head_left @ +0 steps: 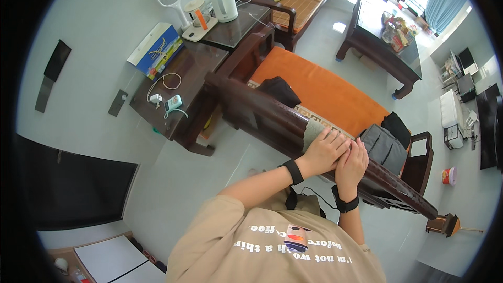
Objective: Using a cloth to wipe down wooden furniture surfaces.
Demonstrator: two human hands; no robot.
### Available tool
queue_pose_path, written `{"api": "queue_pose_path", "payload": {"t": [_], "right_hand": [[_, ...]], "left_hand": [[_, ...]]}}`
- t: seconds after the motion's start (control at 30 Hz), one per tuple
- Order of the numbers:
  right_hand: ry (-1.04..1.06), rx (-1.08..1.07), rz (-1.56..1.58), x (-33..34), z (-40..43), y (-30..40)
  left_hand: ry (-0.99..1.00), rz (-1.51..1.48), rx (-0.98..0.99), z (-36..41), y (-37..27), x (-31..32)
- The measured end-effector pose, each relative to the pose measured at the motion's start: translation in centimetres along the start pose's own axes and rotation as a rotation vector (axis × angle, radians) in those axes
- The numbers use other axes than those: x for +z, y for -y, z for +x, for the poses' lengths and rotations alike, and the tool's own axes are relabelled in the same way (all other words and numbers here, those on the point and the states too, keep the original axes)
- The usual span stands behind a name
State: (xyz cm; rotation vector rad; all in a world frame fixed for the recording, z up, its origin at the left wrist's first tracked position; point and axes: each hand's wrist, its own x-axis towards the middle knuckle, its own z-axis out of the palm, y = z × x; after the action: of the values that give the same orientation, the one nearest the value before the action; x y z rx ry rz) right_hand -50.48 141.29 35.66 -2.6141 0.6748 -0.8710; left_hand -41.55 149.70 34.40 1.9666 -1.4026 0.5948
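Observation:
A grey-green cloth (311,133) lies draped over the dark wooden top rail (271,104) of a sofa's backrest. My left hand (324,151) is pressed on the cloth, its fingers curled over the rail's far side. Right beside it, touching it, my right hand (351,163) also grips the rail where the cloth runs under the hands. Most of the cloth is hidden beneath my hands. Wet-looking streaks shine on the rail to both sides. Each wrist wears a black band.
An orange seat pad (318,86) covers the sofa, with a black bag (279,91) and a grey backpack (383,147) on it. At left, a side table (200,57) holds a kettle (224,3) and a small turquoise device (173,103). A coffee table (369,11) stands beyond.

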Motion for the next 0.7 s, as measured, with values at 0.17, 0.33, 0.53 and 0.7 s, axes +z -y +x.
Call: {"api": "queue_pose_path", "payload": {"t": [0.17, 0.33, 0.53, 0.7], "right_hand": [[-0.009, -0.026, -0.238, 1.4, 0.0, 1.1], [0.005, -0.063, -0.218, 3.7, 1.2, 5.1], [-0.039, -0.116, -0.193, 10.6, 3.7, 14.1], [-0.058, -0.118, -0.173, 15.4, 5.8, 21.5]], "left_hand": [[-0.040, -0.050, 0.046, -0.4, 1.7, -0.1], [0.003, -0.103, 0.035, -1.2, 5.9, -3.0], [0.073, -0.119, 0.019, -2.9, 15.8, -9.3], [0.106, -0.088, 0.032, -4.4, 23.1, -13.5]]}}
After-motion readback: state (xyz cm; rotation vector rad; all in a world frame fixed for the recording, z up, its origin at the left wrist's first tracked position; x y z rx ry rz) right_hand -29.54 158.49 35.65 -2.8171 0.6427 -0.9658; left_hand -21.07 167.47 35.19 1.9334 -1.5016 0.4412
